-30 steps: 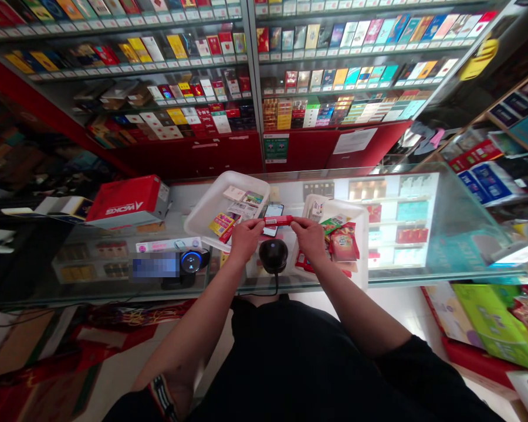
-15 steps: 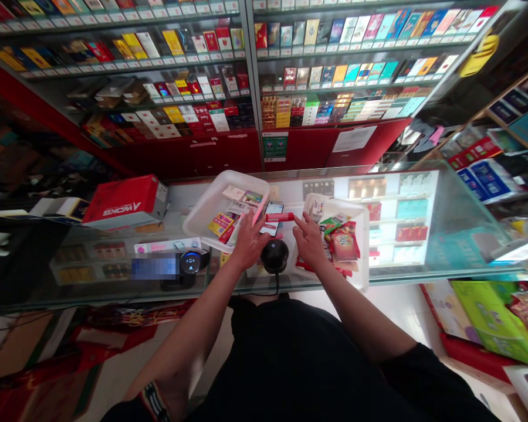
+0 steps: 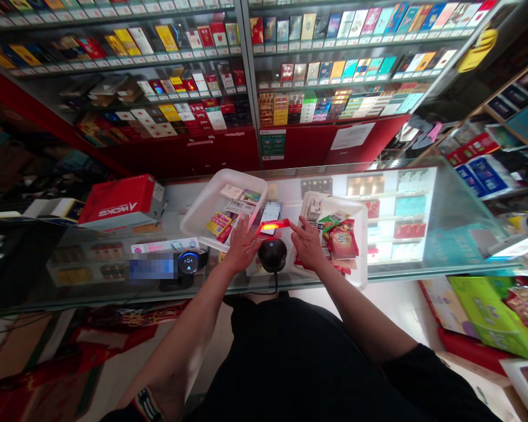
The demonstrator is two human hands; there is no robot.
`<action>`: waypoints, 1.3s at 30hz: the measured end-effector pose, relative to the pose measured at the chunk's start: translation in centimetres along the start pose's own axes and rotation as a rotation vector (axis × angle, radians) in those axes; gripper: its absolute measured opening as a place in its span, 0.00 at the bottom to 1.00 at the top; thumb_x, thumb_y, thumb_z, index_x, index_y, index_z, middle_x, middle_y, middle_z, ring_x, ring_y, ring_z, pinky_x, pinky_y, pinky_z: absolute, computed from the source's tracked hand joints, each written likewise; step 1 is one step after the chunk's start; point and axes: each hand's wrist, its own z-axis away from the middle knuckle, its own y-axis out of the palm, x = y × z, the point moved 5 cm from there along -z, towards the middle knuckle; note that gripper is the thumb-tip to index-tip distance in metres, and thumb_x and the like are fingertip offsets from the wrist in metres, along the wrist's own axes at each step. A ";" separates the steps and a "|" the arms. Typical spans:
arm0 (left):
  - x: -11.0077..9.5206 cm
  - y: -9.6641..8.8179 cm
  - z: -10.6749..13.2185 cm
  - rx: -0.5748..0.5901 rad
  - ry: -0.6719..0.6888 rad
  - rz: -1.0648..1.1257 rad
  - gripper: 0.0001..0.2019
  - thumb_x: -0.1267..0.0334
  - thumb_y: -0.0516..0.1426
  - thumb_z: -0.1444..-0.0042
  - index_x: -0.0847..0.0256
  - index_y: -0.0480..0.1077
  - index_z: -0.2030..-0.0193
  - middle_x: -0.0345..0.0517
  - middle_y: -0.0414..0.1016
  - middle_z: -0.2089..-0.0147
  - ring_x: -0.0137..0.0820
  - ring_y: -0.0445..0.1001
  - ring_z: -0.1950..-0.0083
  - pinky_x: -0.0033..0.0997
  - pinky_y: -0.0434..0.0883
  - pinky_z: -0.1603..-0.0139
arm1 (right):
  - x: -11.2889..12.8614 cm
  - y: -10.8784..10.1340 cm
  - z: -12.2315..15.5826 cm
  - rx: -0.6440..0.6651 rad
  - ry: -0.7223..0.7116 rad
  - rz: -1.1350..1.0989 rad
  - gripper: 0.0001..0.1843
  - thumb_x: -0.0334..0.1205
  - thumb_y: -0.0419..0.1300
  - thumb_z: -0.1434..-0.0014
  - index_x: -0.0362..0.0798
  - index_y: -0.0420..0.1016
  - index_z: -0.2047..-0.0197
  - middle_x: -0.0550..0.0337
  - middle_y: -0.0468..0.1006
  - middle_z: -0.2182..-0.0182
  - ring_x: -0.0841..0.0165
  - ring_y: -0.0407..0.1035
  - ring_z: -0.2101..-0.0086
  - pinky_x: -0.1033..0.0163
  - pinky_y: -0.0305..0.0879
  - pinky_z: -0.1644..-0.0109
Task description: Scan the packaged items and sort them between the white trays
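A narrow red packet is held level just above a round black barcode scanner on the glass counter; the scanner's light glows bright on the packet. My left hand pinches the packet's left end and my right hand pinches its right end, other fingers spread. A phone lies just behind the packet. A white tray with small boxes sits to the left, and another white tray with snack packets to the right.
A red carton lies at the counter's left, with a small black device with a blue ring nearer me. Shelves of cigarette packs fill the wall behind. Green boxes stand on the floor at the right.
Both hands have lowered the red packet slightly toward the scanner, and the scanner's light now glows on it. My fingers have loosened to a fingertip hold at each end.
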 end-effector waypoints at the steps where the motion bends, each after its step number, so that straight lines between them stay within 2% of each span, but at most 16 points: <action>1: 0.0 0.0 0.1 0.007 -0.011 -0.007 0.31 0.42 0.44 0.24 0.49 0.62 0.21 0.54 0.32 0.13 0.55 0.31 0.14 0.70 0.41 0.20 | -0.1 0.1 0.0 0.001 0.001 0.004 0.27 0.48 0.51 0.26 0.55 0.77 0.31 0.46 0.62 0.25 0.49 0.61 0.31 0.37 0.54 0.27; 9: -0.5 -0.3 0.4 0.001 -0.039 -0.018 0.31 0.42 0.44 0.24 0.48 0.61 0.21 0.53 0.32 0.13 0.56 0.31 0.14 0.70 0.41 0.21 | -0.1 0.3 0.0 -0.018 0.010 0.009 0.26 0.48 0.51 0.26 0.57 0.78 0.32 0.48 0.62 0.25 0.48 0.61 0.31 0.36 0.53 0.26; 14: -1.6 -1.1 0.2 -0.021 -0.038 0.014 0.31 0.41 0.44 0.25 0.46 0.60 0.21 0.51 0.32 0.13 0.54 0.30 0.14 0.70 0.40 0.20 | 0.7 -0.7 0.0 -0.063 0.013 -0.063 0.25 0.48 0.52 0.27 0.58 0.79 0.33 0.51 0.63 0.25 0.49 0.63 0.32 0.37 0.54 0.26; 18: -4.0 -2.0 0.0 -0.055 -0.011 0.049 0.32 0.40 0.48 0.26 0.45 0.59 0.20 0.50 0.30 0.13 0.55 0.30 0.14 0.69 0.39 0.20 | 1.5 -2.6 0.4 -0.111 0.031 -0.103 0.26 0.50 0.51 0.26 0.57 0.79 0.32 0.50 0.64 0.26 0.49 0.61 0.30 0.38 0.54 0.25; 24: -9.0 -2.5 -0.2 -0.073 0.081 0.029 0.37 0.37 0.54 0.30 0.48 0.59 0.20 0.51 0.26 0.13 0.59 0.28 0.14 0.69 0.37 0.19 | 1.0 -5.7 1.5 -0.234 0.079 -0.161 0.27 0.54 0.50 0.25 0.55 0.80 0.33 0.48 0.65 0.26 0.50 0.59 0.29 0.38 0.53 0.24; 28: -12.1 -1.8 -0.4 -0.039 0.115 -0.007 0.42 0.34 0.59 0.35 0.48 0.59 0.20 0.51 0.28 0.13 0.60 0.29 0.14 0.69 0.35 0.20 | -0.2 -7.6 2.1 -0.319 0.140 -0.219 0.28 0.57 0.50 0.25 0.54 0.82 0.36 0.47 0.69 0.29 0.50 0.62 0.30 0.38 0.57 0.26; 33: -15.7 0.5 0.0 0.024 0.178 -0.020 0.48 0.32 0.64 0.42 0.52 0.60 0.20 0.56 0.30 0.13 0.64 0.29 0.15 0.73 0.32 0.21 | -2.4 -9.6 2.9 -0.399 0.231 -0.217 0.30 0.58 0.48 0.26 0.53 0.85 0.41 0.48 0.74 0.32 0.51 0.65 0.32 0.39 0.58 0.27; 39: -18.2 3.5 1.1 0.156 0.224 -0.024 0.49 0.28 0.61 0.43 0.52 0.62 0.21 0.58 0.32 0.14 0.61 0.31 0.15 0.73 0.30 0.20 | -5.4 -10.7 4.1 -0.424 0.310 -0.183 0.30 0.59 0.49 0.27 0.52 0.88 0.47 0.48 0.77 0.36 0.50 0.69 0.36 0.41 0.62 0.30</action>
